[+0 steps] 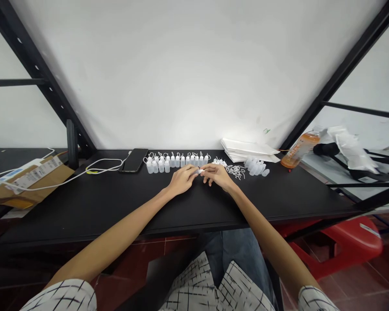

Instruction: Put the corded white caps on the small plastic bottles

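Both hands meet over the middle of the black table [123, 207]. My left hand [182, 179] is closed around a small white plastic bottle [197, 171] that lies sideways, mostly covered by the fingers. My right hand [218, 176] pinches the white cap end of the same bottle. Behind the hands stand rows of small capped bottles [162, 165] with string loops on top. Right of my right hand lie a heap of white loops [237, 171], a pile of white caps [218, 162] and several loose translucent bottles [255, 166].
A phone [134, 160] with a white cable [100, 169] lies left of the bottles. White paper sheets [248, 151] rest against the wall. An orange drink bottle [301, 149] leans at the right; a cardboard parcel [32, 181] sits far left. A red stool [353, 242] stands below right.
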Available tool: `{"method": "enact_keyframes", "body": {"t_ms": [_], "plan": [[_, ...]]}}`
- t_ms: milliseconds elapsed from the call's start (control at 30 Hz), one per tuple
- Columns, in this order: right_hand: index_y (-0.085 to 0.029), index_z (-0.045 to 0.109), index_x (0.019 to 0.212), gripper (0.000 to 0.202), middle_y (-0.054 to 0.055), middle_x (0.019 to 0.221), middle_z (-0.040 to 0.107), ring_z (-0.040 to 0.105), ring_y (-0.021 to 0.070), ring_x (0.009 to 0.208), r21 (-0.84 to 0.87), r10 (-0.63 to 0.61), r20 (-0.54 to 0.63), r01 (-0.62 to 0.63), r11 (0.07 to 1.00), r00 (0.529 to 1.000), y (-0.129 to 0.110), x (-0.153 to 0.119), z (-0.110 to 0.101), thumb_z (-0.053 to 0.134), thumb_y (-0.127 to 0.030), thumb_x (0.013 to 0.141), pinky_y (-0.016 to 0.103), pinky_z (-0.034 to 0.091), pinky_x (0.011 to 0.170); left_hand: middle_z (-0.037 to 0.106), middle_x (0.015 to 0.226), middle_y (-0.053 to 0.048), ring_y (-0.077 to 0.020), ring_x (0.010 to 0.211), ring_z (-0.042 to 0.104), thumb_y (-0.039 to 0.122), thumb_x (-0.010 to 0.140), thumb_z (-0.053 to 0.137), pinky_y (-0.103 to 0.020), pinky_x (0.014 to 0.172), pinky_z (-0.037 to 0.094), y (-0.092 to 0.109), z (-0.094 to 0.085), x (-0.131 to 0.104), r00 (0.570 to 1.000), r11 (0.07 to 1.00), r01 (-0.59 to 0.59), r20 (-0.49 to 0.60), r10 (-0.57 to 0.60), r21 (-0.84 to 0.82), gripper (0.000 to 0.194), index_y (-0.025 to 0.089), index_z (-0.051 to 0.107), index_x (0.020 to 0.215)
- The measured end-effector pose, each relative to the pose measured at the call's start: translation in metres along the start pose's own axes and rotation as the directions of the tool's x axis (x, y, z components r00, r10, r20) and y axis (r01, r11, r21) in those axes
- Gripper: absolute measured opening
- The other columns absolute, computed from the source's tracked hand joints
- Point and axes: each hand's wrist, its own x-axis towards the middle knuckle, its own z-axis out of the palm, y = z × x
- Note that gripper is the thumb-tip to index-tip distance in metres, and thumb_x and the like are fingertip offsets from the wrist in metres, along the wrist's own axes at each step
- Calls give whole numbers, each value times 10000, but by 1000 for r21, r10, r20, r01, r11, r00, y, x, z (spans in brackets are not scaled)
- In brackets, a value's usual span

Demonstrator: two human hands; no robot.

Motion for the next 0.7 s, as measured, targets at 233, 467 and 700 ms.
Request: {"method": "enact_keyframes", "body": {"t_ms": [233, 467, 700], "plan": [[-127, 578, 621, 441, -1, 513, 550, 513, 81, 384, -151, 3, 51, 5, 988, 999, 8, 3, 0, 658, -537, 763, 178, 351, 344, 641, 1141, -43, -200, 1022, 605, 214, 934, 458, -288, 791, 485, 3, 1, -2, 998, 998, -56, -3, 56, 7, 277, 226, 657, 1126], [-135, 596, 696, 396, 5, 615, 588, 492, 58, 400, -252, -79, 51, 89, 964, 996, 3, 2, -3, 617, -514, 809, 180, 319, 387, 650, 1127, -32, -183, 922, 624, 269, 936, 480, -287, 768, 480, -1, 4, 2, 1000, 994, 15, 5, -15, -107, 283, 235, 649, 1161], [-154, 524, 642, 411, -37, 491, 468, 422, 59, 359, -148, 66, 90, -52, 988, 994, -3, -1, 2, 572, -513, 837, 183, 263, 336, 657, 1086, -34, -169, 864, 614, 228, 915, 501, -277, 748, 463, 1, 2, 1, 999, 990, -37, -22, 34, -139, 276, 232, 669, 1135]]}}
